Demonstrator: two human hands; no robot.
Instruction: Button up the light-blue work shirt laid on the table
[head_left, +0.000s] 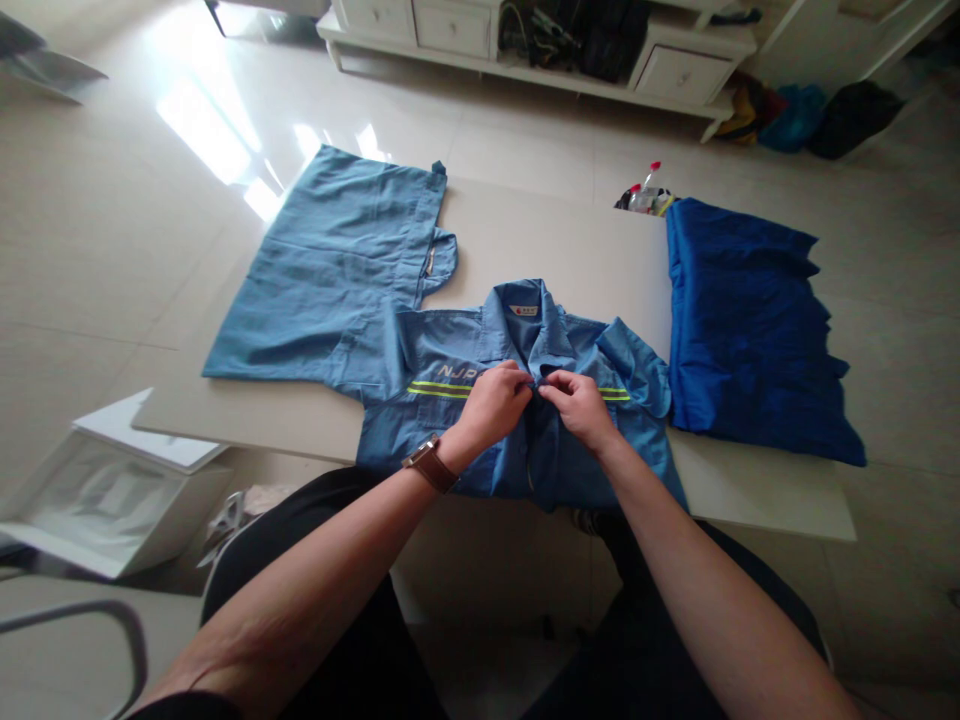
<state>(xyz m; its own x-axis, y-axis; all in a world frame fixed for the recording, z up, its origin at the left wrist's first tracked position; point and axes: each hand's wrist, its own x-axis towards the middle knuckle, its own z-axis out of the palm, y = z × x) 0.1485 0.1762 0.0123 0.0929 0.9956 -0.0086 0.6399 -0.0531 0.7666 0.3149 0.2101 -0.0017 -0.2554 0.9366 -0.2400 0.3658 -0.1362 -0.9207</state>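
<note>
A blue work shirt (450, 340) with yellow-green stripes and letters on the chest lies front up on the table, its collar pointing away from me. My left hand (495, 400), with a watch (431, 463) on the wrist, pinches the front edge of the shirt just below the collar. Right beside it, my right hand (576, 402) pinches the opposite front edge. The fingertips of both hands almost meet at the shirt's front opening. Whether a button is between them is hidden by the fingers. Below the hands the front hangs partly open.
Light-blue trousers (322, 260) lie across the table's left part. A dark-blue folded cloth (750, 340) covers the right end of the white table (555, 235). Bottles (643, 195) stand beyond the far edge. A white box (112, 500) is at the lower left, a cabinet (450, 30) at the back.
</note>
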